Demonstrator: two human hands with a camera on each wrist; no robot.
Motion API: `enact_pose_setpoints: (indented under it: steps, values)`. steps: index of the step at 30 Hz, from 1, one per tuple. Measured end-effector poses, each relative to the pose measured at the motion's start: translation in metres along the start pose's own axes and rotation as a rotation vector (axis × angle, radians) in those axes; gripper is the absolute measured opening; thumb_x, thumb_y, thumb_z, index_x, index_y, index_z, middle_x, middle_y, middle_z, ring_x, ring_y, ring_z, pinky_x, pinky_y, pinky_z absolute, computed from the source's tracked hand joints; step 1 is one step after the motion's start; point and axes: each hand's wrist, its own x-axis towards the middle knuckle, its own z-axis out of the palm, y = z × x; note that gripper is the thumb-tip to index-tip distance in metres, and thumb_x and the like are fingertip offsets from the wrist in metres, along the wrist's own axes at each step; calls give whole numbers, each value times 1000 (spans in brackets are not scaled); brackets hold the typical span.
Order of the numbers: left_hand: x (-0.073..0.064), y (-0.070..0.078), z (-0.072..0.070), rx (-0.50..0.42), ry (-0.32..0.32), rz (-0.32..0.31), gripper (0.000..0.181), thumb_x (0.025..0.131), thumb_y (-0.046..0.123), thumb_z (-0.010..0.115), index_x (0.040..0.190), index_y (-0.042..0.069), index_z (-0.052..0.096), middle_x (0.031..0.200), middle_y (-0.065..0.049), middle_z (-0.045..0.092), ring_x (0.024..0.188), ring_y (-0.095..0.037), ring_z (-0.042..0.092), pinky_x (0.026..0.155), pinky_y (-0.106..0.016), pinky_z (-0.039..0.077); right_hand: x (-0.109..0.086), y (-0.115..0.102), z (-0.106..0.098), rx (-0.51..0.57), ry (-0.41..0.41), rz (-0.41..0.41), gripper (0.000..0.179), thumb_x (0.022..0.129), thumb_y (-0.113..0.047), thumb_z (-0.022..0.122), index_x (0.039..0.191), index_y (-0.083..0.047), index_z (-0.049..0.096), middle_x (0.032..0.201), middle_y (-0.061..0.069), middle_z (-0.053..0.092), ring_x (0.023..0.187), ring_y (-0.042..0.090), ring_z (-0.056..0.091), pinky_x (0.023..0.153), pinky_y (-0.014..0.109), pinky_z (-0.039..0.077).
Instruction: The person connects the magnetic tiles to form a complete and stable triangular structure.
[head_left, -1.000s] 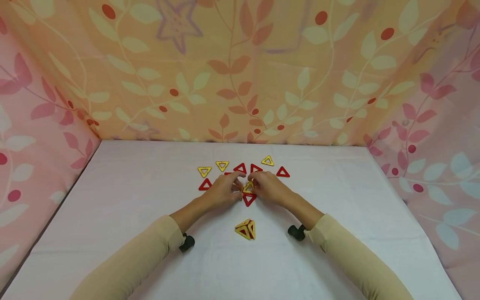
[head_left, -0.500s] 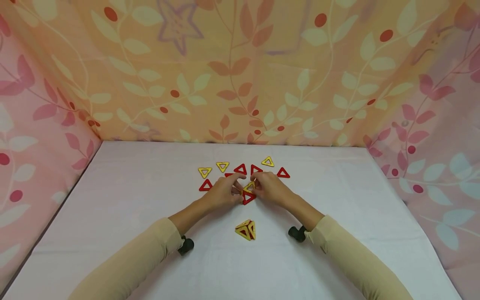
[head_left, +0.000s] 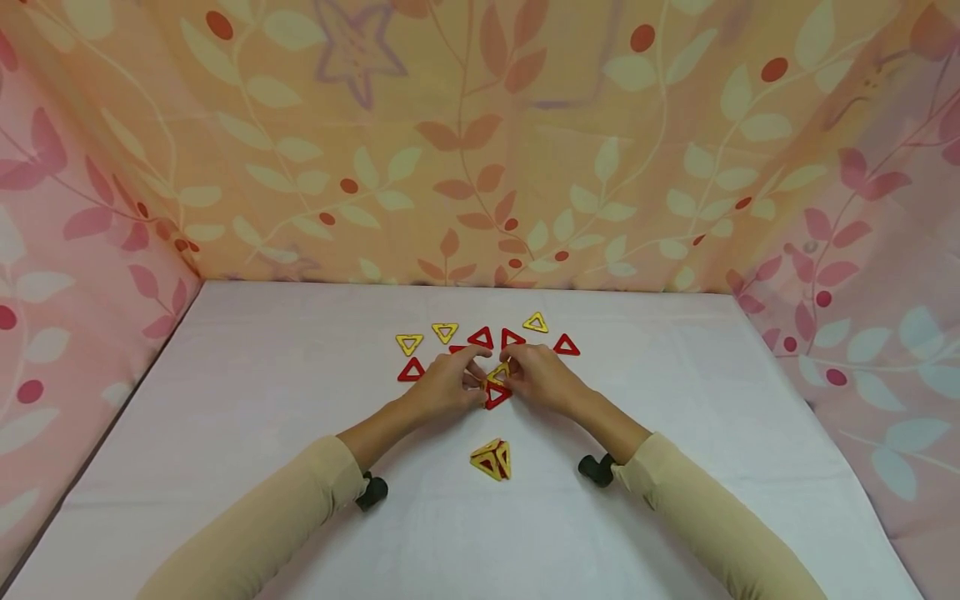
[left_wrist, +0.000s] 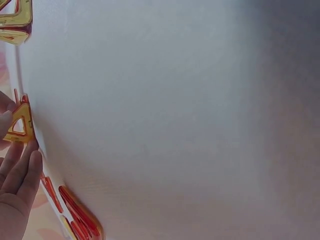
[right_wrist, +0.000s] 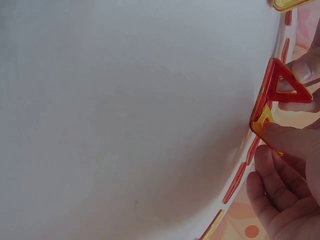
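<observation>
The yellow triangle (head_left: 497, 381) and the red triangle (head_left: 499, 387) are between the two hands, near the middle of the white surface (head_left: 300, 350), and they seem to meet at an edge. The left hand (head_left: 452, 379) holds this small group from its left side, with thumb and fingers curved and little space between them; the right hand (head_left: 542, 377) pinches the yellow triangle from the right. The relation which matters most, I judge, is that yellow lies on the far side and red on the near side, so the group stretches away from the person, and the meeting edge runs roughly from hand to hand. Neither hand is clearly nearer, because both touch the group. How firmly the pieces are joined, I cannot tell. Loose red triangles (head_left: 566, 352) and loose yellow triangles (head_left: 409, 337) lie around, while a yellow-and-red piece (head_left: 497, 454) rests closer to the person, apart from both hands
</observation>
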Motion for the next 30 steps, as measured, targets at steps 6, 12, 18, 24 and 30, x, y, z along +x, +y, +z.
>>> enact_pose_setpoints:
  steps: [6,12,18,24,30]
  values:
    - [0,0,1,-4,7,-4,57,85,7,78,137,11,52,104,-3,72,100,-19,70,88,-35,56,-1,2,-1,2,6,-40,27,85,-6,77,111,-1,70,86,1,68,76,13,58,75,25,55]
    - [0,0,1,-11,15,7,58,85,7,78,137,10,52,104,-4,72,100,-20,70,88,-35,56,-3,2,-1,24,-23,-69,23,87,-8,77,108,-2,71,84,-1,70,74,10,60,72,23,54]
    - [0,1,-1,2,19,21,59,84,7,79,136,7,52,103,-4,73,100,-21,70,88,-36,56,-4,2,-1,29,-37,-75,20,88,-8,76,107,-3,72,86,0,71,75,10,60,72,23,54]
    - [1,0,0,2,14,13,59,84,8,80,136,9,52,103,-4,73,101,-22,70,88,-36,56,-4,4,-1,28,-60,-92,17,88,-7,74,105,-3,73,88,0,72,76,9,60,72,23,53]
    - [1,0,0,4,14,5,59,84,10,80,136,9,52,104,-5,73,101,-23,70,90,-38,55,-4,4,0,53,-78,-130,13,88,-6,74,100,-5,74,87,-2,72,76,7,62,72,23,54]
